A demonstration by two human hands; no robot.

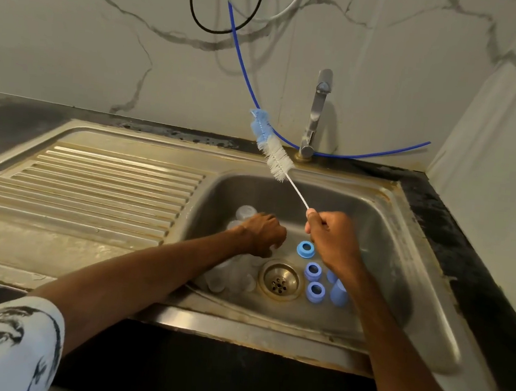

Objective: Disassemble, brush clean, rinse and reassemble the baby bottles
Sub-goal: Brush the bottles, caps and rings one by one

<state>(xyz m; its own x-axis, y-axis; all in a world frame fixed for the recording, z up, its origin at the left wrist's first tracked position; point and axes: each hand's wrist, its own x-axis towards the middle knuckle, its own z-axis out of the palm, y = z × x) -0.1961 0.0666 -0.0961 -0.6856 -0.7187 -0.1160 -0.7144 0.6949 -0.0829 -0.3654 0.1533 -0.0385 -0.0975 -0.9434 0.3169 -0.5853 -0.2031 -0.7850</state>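
Bottles look light, slick plastic, best gripped round the body; right hand pinches the brush wire, left hand grasp unclear.

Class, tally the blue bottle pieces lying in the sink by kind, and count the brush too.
Blue rings: 3
Blue caps: 2, one mostly hidden behind the wrist
Bottle brush: 1
Total: 6
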